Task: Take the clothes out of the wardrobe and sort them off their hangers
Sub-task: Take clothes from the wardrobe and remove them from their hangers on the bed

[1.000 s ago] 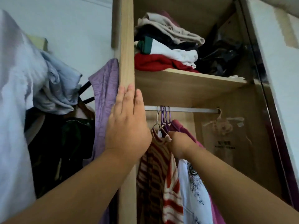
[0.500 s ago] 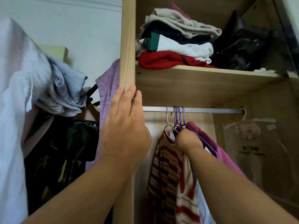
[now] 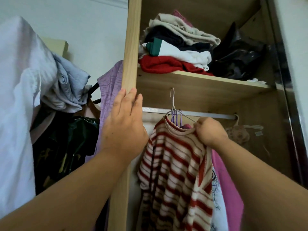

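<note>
Hanger (image 3: 173,104) with the striped shirt (image 3: 175,172) is off the rail (image 3: 208,115) now, its hook above it; half a second ago it hung there. My right hand (image 3: 210,132) grips the shirt's shoulder. Left hand (image 3: 125,129) lies flat, fingers straight, on the wardrobe post (image 3: 131,47). Shirt is free to pull out.

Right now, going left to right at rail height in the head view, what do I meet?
White cloth → blue-grey cloth → lilac garment → left hand on the wardrobe post → striped shirt → right hand gripping its collar → patterned item on the last hanger.
</note>
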Motion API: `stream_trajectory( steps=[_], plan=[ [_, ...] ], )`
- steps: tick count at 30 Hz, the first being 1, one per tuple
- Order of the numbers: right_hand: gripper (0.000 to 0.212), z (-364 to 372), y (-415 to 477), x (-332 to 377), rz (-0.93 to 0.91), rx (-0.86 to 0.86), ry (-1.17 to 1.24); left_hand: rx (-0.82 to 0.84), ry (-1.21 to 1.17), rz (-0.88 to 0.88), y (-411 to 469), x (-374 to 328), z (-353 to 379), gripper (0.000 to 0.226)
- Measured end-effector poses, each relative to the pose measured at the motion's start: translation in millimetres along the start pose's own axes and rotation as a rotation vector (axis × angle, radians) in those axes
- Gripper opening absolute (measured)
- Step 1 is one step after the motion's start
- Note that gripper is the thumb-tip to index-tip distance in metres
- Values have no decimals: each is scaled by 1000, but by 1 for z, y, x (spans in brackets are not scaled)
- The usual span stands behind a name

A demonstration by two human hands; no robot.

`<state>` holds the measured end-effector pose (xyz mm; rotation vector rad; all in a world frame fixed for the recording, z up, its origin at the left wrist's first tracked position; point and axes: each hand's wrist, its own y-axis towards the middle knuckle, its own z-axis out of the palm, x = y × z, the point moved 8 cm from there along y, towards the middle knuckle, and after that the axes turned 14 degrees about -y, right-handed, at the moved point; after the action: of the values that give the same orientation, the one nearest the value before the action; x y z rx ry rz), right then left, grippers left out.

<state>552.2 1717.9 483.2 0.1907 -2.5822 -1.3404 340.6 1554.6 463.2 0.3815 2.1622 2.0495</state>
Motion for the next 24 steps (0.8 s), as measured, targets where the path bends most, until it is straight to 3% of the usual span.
stream_trajectory(
  steps=[4,9,14,17,20,24],
  plan=[
    [28,-39,-46,-45,-26,-23,27,72,64,8,-2,1,4,62],
    [23,-76,-114,-105,37,15,206,226,97,77,-18,-23,22,69],
    [29,-111,-185,-146,63,58,142,540,-303,40,-67,-82,84,79],
    [27,-137,-230,-159,67,86,72,627,-518,-59,-94,-118,111,78],
    [23,-164,-274,-173,140,88,39,613,-741,-97,-115,-149,123,56],
    [21,-192,-349,-195,375,92,-22,731,-1246,-99,-165,-198,135,13]
  ],
)
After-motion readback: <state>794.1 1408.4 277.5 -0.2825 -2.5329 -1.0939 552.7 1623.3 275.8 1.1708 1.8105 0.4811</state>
